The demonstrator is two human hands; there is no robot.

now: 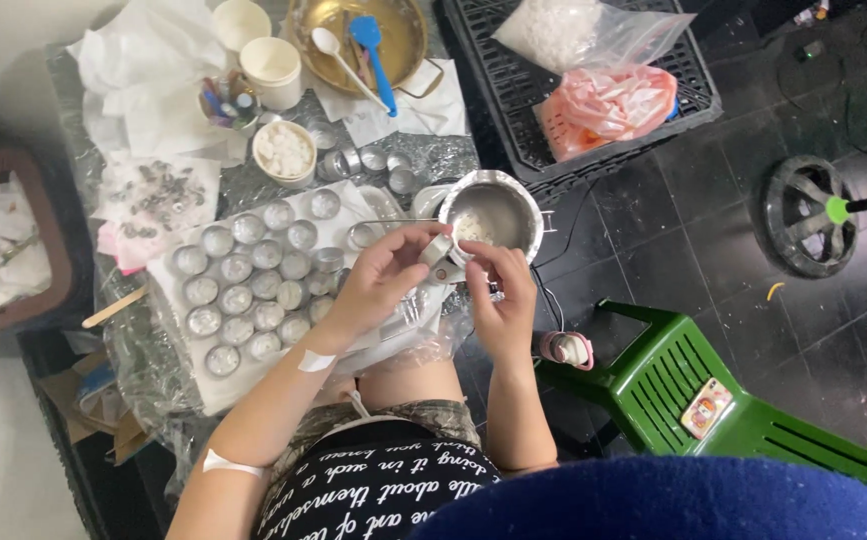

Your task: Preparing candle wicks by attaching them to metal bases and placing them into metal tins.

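One steel pot [493, 215], tilted over the table edge; rows of roughly twenty small foil cups [253, 285] on white paper, count unsure where the arm hides some; left hand [378, 280] fingers curled, pinching one foil cup [436, 249]; right hand [501, 295] fingertips pressed together beside it, contents indistinct.

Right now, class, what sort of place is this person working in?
Probably a home craft corner, perhaps for candle making: rows of small metal cups on a covered low table, a small steel pot by the hands, and bags of supplies in a black crate.
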